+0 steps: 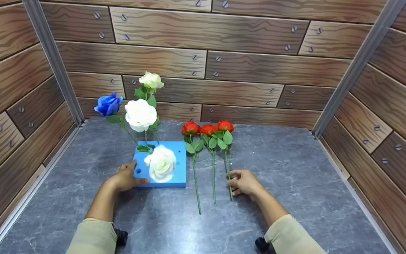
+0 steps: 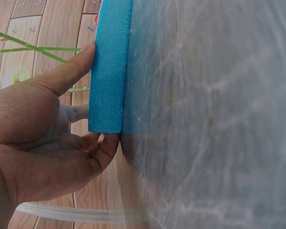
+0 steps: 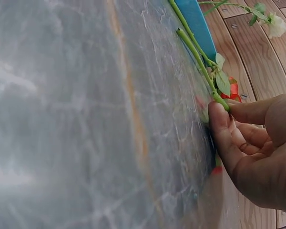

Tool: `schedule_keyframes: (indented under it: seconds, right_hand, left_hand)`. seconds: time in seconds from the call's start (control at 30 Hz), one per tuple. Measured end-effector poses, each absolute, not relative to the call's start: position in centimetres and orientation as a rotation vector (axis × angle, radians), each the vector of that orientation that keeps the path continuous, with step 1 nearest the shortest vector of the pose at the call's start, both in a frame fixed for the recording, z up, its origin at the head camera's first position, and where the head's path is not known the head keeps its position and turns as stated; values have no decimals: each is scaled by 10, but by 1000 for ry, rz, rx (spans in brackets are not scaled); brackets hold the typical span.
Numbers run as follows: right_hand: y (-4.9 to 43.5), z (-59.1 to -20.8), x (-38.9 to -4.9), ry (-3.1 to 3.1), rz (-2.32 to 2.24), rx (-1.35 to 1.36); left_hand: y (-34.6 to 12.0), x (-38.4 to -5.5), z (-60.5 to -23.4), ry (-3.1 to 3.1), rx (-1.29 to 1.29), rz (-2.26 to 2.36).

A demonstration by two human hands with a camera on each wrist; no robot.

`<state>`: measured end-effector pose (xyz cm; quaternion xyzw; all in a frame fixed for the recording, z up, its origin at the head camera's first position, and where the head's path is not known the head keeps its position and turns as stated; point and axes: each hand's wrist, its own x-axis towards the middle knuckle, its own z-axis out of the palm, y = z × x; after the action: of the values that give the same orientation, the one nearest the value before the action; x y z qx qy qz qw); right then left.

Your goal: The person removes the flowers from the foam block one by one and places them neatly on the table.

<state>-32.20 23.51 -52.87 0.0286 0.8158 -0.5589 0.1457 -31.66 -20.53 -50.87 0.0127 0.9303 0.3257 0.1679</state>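
My left hand holds the near left corner of a blue foam block. The left wrist view shows the thumb on the top face and fingers against the side. Standing in the block are a blue rose, a cream rose and two white roses, one taller and one nearer me. Right of the block, three red roses lie on the table, blooms away from me: left, middle and right. My right hand pinches the right one's lower stem between thumb and fingers.
The grey marble-patterned table is enclosed by a wood-plank-patterned back wall and side walls. Metal posts stand at the back corners. Small holes show in the block's top.
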Motion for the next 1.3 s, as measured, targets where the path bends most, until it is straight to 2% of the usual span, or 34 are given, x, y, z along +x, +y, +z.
schedule_keyframes:
  seconds: [0.9,1.3]
  right_hand:
    - [228,-534,-319,2753,-1275,-37]
    - [224,-525,-321,2773,-1167,-7]
  left_hand:
    - [-206,-319,-511,2665,38,917]
    - [-206,-317,-510,2661,37,908]
